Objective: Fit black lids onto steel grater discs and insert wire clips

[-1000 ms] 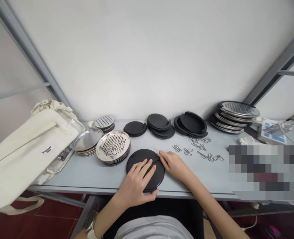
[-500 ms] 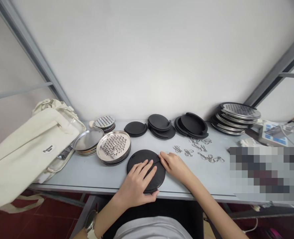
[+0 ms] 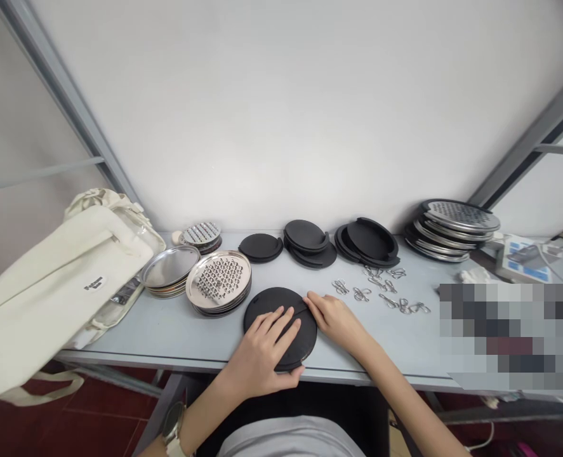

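A round black disc lies flat near the front edge of the grey table. My left hand rests on top of it, fingers stretched and spread, thumb hooked under its near rim. My right hand touches the disc's right edge, fingers together and pressed against the rim. Just left of the disc stands a stack of metal grater discs. Several small wire clips lie scattered to the right of my right hand.
A cream cloth bag hangs over the table's left end. Plain metal plates, black discs and larger black rings line the back wall. Another stack of grater discs stands far right, beside a blurred patch.
Both hands stay on the black disc in nearly the same pose. Only the view has shifted slightly.
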